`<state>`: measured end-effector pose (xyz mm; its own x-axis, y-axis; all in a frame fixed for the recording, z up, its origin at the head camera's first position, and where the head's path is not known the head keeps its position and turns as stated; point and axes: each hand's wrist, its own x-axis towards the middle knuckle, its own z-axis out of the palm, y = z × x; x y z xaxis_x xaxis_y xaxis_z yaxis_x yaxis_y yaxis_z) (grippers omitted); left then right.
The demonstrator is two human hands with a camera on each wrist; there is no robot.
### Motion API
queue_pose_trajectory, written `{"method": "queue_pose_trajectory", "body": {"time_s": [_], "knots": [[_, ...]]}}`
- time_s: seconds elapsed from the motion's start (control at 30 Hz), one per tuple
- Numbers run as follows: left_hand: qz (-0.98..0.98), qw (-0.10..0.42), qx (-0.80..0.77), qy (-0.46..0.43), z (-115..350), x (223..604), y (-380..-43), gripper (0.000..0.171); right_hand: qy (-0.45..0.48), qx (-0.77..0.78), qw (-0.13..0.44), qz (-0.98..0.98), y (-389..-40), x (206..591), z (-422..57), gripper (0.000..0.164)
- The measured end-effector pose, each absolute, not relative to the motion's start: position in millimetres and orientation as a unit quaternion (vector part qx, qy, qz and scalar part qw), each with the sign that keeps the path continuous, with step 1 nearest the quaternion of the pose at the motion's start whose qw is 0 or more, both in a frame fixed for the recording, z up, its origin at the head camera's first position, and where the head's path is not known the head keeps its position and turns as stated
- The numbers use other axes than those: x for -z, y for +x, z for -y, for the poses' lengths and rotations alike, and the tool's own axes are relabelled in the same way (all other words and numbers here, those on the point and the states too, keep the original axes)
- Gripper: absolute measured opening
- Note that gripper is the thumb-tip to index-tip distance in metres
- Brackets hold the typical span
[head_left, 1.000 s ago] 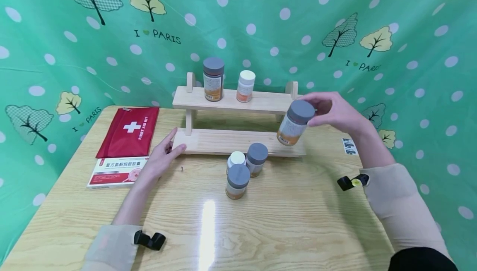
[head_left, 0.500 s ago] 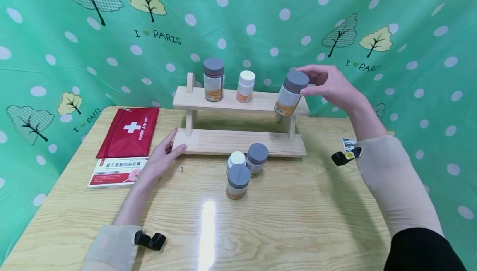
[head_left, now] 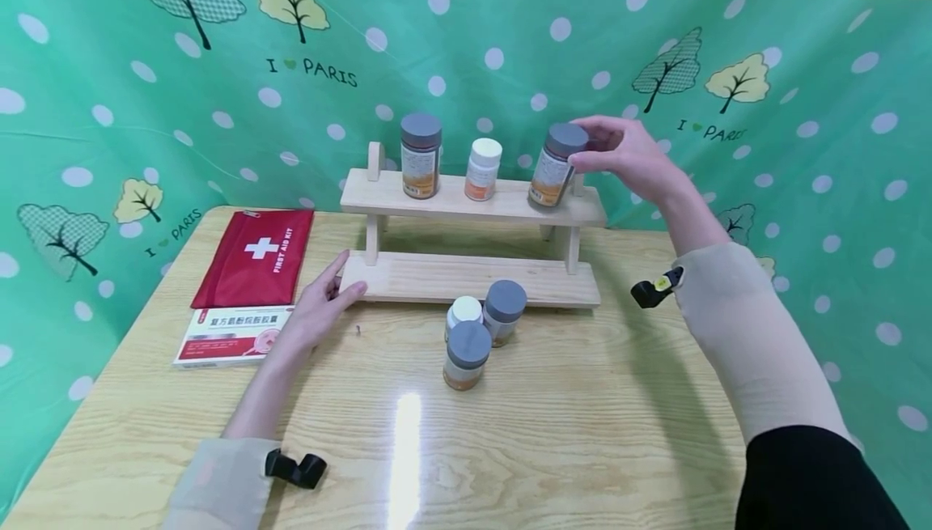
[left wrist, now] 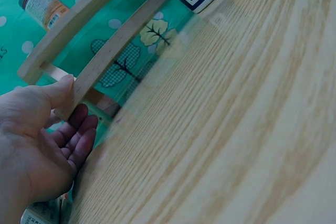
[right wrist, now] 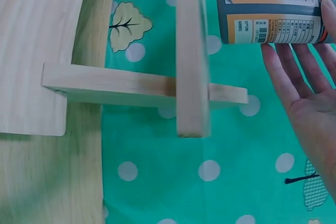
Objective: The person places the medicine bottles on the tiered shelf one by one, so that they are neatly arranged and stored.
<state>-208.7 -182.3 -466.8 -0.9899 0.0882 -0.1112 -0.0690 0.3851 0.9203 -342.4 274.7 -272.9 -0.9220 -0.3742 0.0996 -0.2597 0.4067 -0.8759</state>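
Note:
My right hand [head_left: 632,159] holds a grey-capped supplement bottle [head_left: 551,176] by its cap, over the right end of the upper board [head_left: 506,200] of a two-tier wooden stand. The bottle leans a little; in the right wrist view its base [right wrist: 223,14] is close over the board's top face. My left hand [head_left: 320,310] grips the left end of the lower board [head_left: 451,273], thumb on top and fingers underneath, as the left wrist view shows. Another grey-capped bottle [head_left: 420,159] and a small white-capped bottle [head_left: 483,171] stand upright on the upper board.
In front of the stand, a white-capped bottle [head_left: 463,313] and two grey-capped bottles [head_left: 504,311] cluster on the table [head_left: 582,433]. To the left lie a red first aid pouch [head_left: 255,259] and a medicine box [head_left: 229,337]. A dotted green curtain [head_left: 510,53] hangs behind.
My right hand has raised the bottle from in front of the lower board, then moved it left and back over the right end of the upper board. The left hand stays where it was.

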Motion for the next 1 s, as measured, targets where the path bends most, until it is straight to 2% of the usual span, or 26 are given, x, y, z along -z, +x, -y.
{"method": "queue_pose_trajectory", "body": {"time_s": [0.5, 1.0], "knots": [[-0.837, 0.074, -0.542, 0.002, 182.4, 469.6, -212.5, 0.08, -0.166, 0.522, 0.041, -0.836, -348.2, 288.3, -273.5, 0.051], [-0.842, 0.055, -0.537, 0.012, 181.3, 465.9, -208.6, 0.081, -0.154, 0.519, 0.024, -0.84, -344.0, 290.6, -270.1, 0.051]]}}
